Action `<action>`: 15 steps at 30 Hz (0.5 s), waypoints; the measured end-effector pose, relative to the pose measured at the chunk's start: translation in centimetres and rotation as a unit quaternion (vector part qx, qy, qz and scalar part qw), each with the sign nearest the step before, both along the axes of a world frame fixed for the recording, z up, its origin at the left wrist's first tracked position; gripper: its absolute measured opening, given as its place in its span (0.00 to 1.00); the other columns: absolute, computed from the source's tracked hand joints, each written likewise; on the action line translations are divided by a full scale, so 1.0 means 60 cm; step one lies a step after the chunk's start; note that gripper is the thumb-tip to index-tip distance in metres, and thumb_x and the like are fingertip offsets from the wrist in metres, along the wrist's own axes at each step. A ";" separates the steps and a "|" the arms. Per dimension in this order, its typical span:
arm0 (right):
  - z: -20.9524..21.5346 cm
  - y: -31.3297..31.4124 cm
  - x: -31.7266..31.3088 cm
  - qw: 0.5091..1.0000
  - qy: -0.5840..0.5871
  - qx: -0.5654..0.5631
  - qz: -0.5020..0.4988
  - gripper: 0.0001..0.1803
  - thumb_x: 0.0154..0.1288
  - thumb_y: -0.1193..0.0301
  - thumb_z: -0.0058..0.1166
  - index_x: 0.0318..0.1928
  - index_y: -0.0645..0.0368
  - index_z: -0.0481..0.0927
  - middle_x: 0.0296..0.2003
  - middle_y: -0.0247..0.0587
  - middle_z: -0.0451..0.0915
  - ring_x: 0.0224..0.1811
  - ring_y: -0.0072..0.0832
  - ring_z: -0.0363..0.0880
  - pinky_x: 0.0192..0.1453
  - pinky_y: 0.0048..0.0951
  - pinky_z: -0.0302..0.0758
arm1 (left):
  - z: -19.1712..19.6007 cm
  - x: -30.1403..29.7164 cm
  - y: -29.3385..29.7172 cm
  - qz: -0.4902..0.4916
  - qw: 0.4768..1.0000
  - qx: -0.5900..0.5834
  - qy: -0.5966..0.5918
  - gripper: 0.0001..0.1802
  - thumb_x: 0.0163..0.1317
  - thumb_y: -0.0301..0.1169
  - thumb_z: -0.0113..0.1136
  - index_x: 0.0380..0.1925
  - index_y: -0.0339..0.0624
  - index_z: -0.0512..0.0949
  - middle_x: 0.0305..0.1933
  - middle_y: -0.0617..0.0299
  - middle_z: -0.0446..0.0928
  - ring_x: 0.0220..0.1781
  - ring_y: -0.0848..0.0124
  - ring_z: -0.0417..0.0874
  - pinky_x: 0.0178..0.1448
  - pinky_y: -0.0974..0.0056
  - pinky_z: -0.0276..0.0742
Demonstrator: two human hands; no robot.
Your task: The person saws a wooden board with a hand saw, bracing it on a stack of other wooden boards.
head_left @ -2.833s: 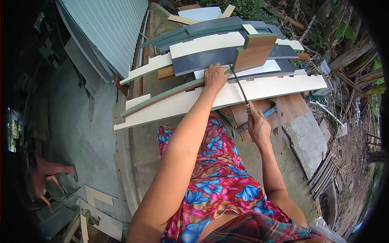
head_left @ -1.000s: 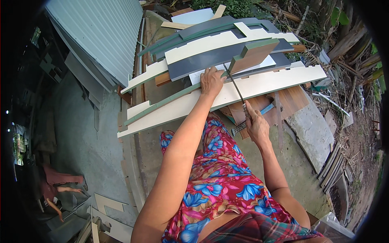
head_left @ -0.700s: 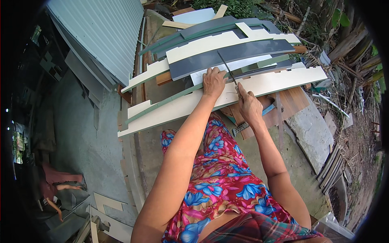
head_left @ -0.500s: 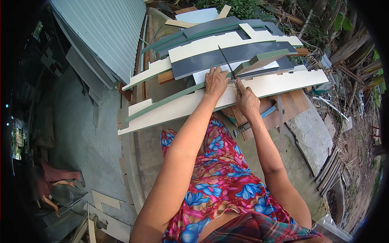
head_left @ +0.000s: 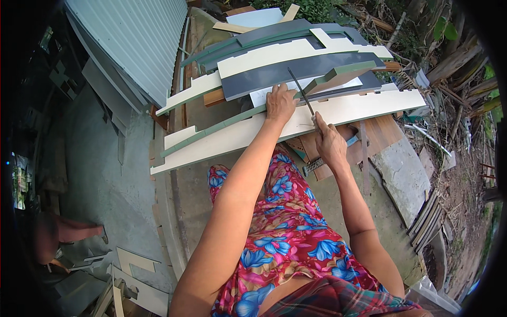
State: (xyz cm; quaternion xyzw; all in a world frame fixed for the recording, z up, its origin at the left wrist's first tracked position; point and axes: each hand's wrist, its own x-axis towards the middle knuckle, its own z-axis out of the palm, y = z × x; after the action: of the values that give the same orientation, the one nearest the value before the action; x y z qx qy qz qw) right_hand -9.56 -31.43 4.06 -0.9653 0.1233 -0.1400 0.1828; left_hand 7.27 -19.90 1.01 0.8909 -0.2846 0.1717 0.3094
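My left hand (head_left: 281, 103) is closed over a notched board with a green edge (head_left: 340, 76), which stands on its edge. Under it lies a long cream board (head_left: 364, 107). A thin dark file (head_left: 302, 90) slants across the green edge just right of my left fingers. Its near end is in my right hand (head_left: 331, 145), closed around the handle, with the index finger stretched along it. The file appears to touch the board at the notch, though the exact contact is too small to make out.
Beyond lie dark grey boards (head_left: 296, 77) and another cream notched board (head_left: 264, 59). A hammer (head_left: 312, 167) rests on brown planks (head_left: 388, 134) by my right forearm. Corrugated metal sheeting (head_left: 132, 47) stands at the left. Another person (head_left: 79, 231) is at the lower left.
My right hand has drawn the file back toward me and slightly right. My left hand keeps its place on the board. The other person's arms have moved.
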 end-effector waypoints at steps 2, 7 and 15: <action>-0.004 -0.005 0.050 1.000 0.005 -0.008 -0.007 0.30 0.68 0.70 0.50 0.70 0.42 0.70 0.35 0.53 0.80 0.37 0.51 0.84 0.40 0.49 0.79 | -0.001 -0.002 -0.010 -0.006 1.000 -0.008 -0.003 0.13 0.51 0.35 0.73 0.39 0.48 0.88 0.43 0.57 0.77 0.53 0.55 0.76 0.51 0.49 0.73; -0.017 0.005 0.065 1.000 0.008 0.001 -0.030 0.29 0.69 0.67 0.50 0.71 0.42 0.70 0.37 0.54 0.80 0.40 0.52 0.84 0.42 0.50 0.79 | -0.002 -0.001 -0.007 -0.005 1.000 -0.012 0.005 0.13 0.51 0.34 0.73 0.39 0.49 0.88 0.43 0.57 0.77 0.52 0.55 0.77 0.52 0.50 0.73; -0.016 0.010 -0.080 0.998 0.046 0.033 -0.029 0.29 0.69 0.70 0.50 0.71 0.41 0.70 0.36 0.49 0.80 0.36 0.49 0.83 0.38 0.48 0.77 | -0.001 0.003 -0.003 0.003 1.000 -0.002 -0.024 0.15 0.51 0.37 0.73 0.41 0.49 0.88 0.41 0.57 0.78 0.50 0.56 0.78 0.49 0.50 0.74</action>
State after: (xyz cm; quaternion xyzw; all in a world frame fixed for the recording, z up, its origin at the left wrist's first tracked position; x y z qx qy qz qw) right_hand -14.33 -30.86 3.08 -0.9602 0.1638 -0.0967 0.2043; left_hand 7.45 -20.09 0.94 0.8869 -0.2890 0.1946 0.3035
